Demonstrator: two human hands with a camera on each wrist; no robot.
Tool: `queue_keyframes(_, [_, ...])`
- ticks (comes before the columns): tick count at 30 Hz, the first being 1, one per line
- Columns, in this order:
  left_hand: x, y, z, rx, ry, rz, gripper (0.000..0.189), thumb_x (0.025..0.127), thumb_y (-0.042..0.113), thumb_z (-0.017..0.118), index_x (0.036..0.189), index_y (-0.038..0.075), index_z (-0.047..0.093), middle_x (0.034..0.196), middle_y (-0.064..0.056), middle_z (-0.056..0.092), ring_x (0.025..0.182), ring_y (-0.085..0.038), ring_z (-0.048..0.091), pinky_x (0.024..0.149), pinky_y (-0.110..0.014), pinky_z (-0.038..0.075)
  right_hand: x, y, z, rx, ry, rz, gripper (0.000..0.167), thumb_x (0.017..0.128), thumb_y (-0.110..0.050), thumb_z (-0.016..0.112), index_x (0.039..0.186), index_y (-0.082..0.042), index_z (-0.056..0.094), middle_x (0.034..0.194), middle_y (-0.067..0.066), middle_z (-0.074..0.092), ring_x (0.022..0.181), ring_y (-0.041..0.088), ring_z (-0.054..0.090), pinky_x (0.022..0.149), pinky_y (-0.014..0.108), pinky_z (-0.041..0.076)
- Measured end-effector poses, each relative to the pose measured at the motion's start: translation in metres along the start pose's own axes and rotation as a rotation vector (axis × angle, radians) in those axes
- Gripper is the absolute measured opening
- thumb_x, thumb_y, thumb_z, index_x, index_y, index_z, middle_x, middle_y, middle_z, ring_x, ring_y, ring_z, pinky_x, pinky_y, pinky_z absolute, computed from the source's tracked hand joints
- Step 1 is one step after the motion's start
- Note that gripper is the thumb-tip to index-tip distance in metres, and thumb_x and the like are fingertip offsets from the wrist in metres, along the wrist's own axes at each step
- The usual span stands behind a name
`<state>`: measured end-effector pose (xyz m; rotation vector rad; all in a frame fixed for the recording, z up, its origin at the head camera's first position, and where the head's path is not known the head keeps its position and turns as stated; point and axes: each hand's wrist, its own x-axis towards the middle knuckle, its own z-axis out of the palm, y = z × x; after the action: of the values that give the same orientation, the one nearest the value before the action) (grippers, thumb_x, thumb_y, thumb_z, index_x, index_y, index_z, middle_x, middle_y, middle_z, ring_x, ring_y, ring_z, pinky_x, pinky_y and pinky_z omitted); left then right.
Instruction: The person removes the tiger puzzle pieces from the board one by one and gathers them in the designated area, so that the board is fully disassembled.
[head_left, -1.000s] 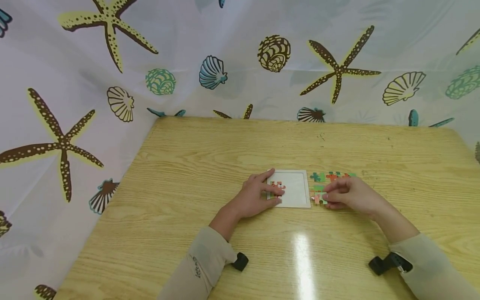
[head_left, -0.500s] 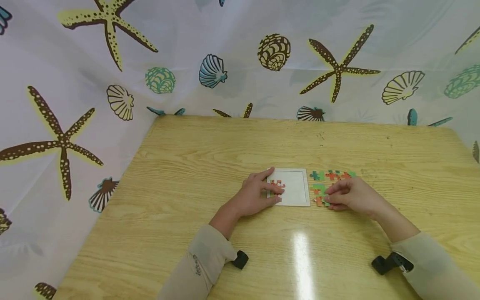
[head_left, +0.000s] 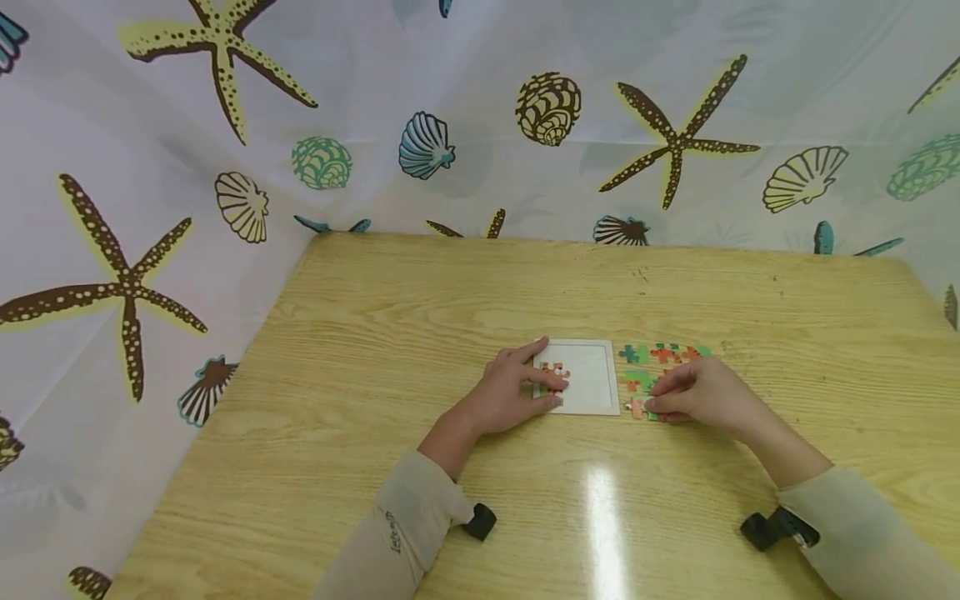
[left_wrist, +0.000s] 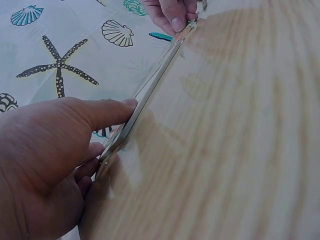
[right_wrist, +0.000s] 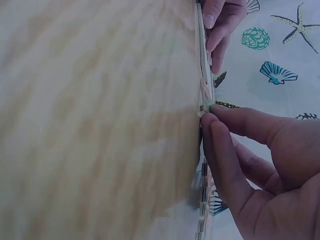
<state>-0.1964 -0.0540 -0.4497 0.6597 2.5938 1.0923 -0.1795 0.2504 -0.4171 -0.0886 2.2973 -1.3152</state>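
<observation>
In the head view my left hand (head_left: 513, 390) rests on the left side of a white puzzle board (head_left: 592, 379), fingers spread. A few orange-and-green pieces (head_left: 553, 372) lie on the board, partly under those fingers. In the left wrist view the thumb touches the board's near edge. My right hand (head_left: 705, 392) pinches a jigsaw piece (head_left: 642, 407), orange and green, between thumb and fingers, just right of the board. In the right wrist view the pinched piece appears edge-on near the tabletop; whether it touches the table I cannot tell.
More loose jigsaw pieces (head_left: 664, 353) lie on the wooden table (head_left: 420, 300) right of the board, some hidden by the right hand. A sheet printed with shells and starfish (head_left: 480, 167) hangs behind and to the left of the table.
My right hand has shifted the pinched piece slightly toward the near side and to the right, away from the neighbouring piece. The left hand has stayed on the board.
</observation>
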Motion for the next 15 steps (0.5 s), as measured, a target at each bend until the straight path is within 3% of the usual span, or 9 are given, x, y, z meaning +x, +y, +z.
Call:
queue_keyframes(5, [0.0001, -0.0003, -0.0001, 0.003, 0.006, 0.001, 0.022, 0.092, 0.028, 0.073, 0.114, 0.024, 0.078, 0.165, -0.003, 0.028, 0.146, -0.037, 0.028, 0.115, -0.059, 0.023, -0.0012, -0.0071, 0.0047, -0.104, 0.031, 0.01, 0.025, 0.089, -0.015, 0.076, 0.103, 0.005, 0.073, 0.092, 0.009, 0.075, 0.078, 0.013, 0.073, 0.07, 0.028, 0.06])
queue_keyframes(15, [-0.0009, -0.0001, -0.0001, 0.01, 0.0, 0.002, 0.023, 0.093, 0.028, 0.073, 0.115, 0.024, 0.078, 0.165, -0.003, 0.028, 0.146, -0.037, 0.027, 0.115, -0.059, 0.023, -0.0028, -0.0107, 0.0067, -0.172, 0.051, 0.01, 0.022, 0.089, -0.019, 0.076, 0.097, 0.001, 0.074, 0.086, 0.007, 0.075, 0.073, 0.012, 0.071, 0.067, 0.028, 0.059])
